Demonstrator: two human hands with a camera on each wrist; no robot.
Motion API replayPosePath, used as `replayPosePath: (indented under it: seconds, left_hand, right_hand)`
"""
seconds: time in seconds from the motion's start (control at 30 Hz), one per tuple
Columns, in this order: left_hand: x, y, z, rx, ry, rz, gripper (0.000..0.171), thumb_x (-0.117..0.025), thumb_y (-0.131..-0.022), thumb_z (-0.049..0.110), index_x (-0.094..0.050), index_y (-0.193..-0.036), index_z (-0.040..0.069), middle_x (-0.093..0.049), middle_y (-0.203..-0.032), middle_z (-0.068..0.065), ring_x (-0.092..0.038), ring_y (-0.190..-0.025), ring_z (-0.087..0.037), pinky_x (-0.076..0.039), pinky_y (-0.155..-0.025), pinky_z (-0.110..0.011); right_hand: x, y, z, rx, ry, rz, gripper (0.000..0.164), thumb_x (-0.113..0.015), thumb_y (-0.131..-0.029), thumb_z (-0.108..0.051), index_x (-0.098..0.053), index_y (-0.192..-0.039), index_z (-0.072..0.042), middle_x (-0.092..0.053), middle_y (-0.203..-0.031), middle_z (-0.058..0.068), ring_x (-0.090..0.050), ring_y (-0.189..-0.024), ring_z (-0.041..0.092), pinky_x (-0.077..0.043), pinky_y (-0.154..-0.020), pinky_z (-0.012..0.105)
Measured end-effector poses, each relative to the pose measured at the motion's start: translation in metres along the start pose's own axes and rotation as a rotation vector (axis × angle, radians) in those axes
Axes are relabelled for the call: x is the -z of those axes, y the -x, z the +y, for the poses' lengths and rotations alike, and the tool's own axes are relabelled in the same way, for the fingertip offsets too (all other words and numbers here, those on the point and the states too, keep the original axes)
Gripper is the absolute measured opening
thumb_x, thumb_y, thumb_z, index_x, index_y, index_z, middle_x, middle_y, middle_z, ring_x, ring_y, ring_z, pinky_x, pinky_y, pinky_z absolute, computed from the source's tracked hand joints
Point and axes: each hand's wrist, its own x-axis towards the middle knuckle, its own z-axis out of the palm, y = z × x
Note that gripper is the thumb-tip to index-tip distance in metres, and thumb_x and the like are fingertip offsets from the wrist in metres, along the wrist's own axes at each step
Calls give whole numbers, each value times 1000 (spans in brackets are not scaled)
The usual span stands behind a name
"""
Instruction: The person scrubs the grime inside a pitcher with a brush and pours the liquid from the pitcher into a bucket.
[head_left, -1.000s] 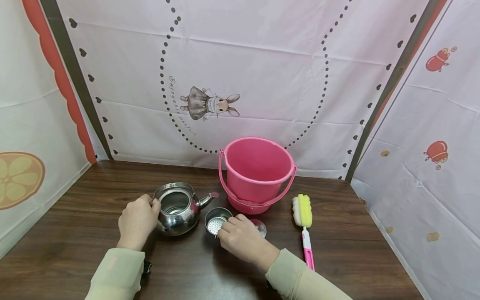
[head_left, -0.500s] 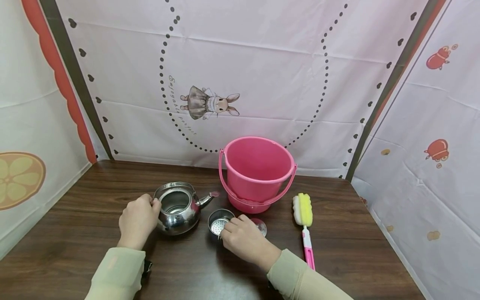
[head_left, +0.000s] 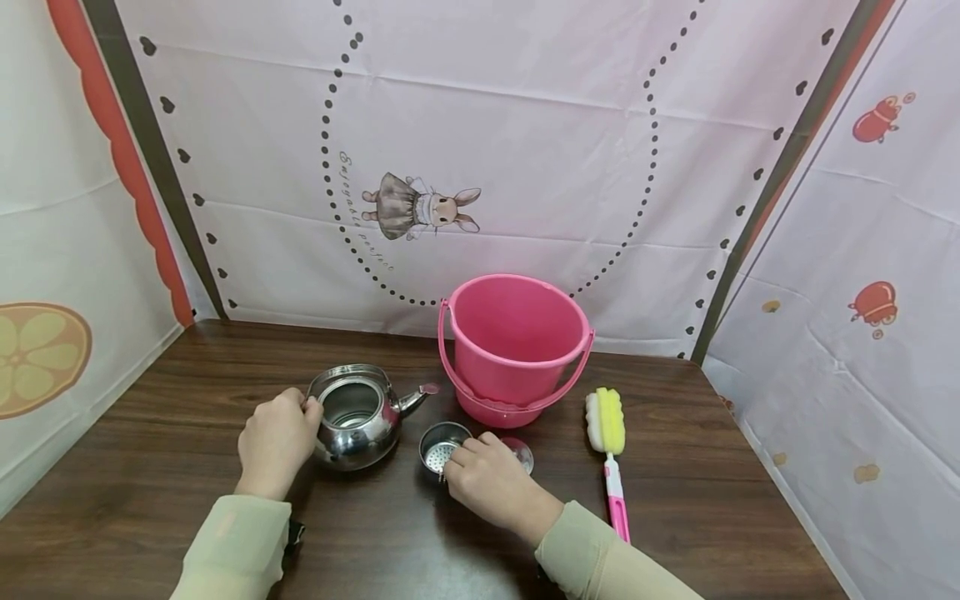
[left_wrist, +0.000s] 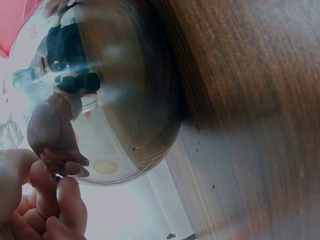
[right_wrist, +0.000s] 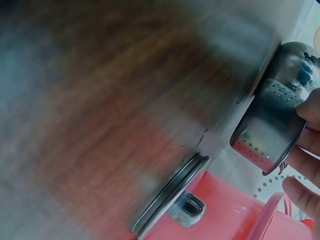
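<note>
A shiny steel teapot [head_left: 358, 446] stands uncovered on the left of the table, its spout facing right. My left hand [head_left: 276, 437] pinches its handle at the left side; in the left wrist view the fingertips [left_wrist: 70, 200] meet beside the mirrored body. Right of the spout is a small steel tea strainer [head_left: 437, 456] with a perforated bottom. My right hand [head_left: 491, 479] holds the strainer by its rim, and the right wrist view shows holes along its wall [right_wrist: 270, 127]. Partly behind that hand lies a round lid [head_left: 522, 455] with a knob.
A pink bucket [head_left: 517, 333] stands at the back centre with its handle down. To the right lies a sponge brush [head_left: 611, 442] with a pink and white grip. Small dark specks or drops dot the wooden table [head_left: 360, 542]. Printed curtains [head_left: 555, 167] enclose the table.
My right hand and the tea strainer have shifted slightly to the right, away from the teapot's spout. The left hand and teapot have stayed in place.
</note>
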Motion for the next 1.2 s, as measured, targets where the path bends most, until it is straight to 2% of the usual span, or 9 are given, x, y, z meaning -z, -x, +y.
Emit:
replayPosePath:
  seconds: [0.7,1.2]
  left_hand:
    - [-1,1,-1,-8,7,25,32,-45,-89,18,-40,-59,9,-38,-51,-6,-39,-49,-23,-27,-42,-34]
    - [0,1,0,-9,2,20,31,-46,-89,18,-43,-60,8,-40,-52,-7,-40,-49,-23,-28,-43,-34]
  right_hand:
    - [1,0,-2,1,3,-49,11,-65,-76,-20,-61,-67,-20,-59,-65,-9,-57,-66,10,-39,-61,26]
    - [3,-1,-3,-16,13,-102,10,-66,-76,-21,-62,-67,-21,-59,-65,-10,-56,-65,10,-39,-61,26]
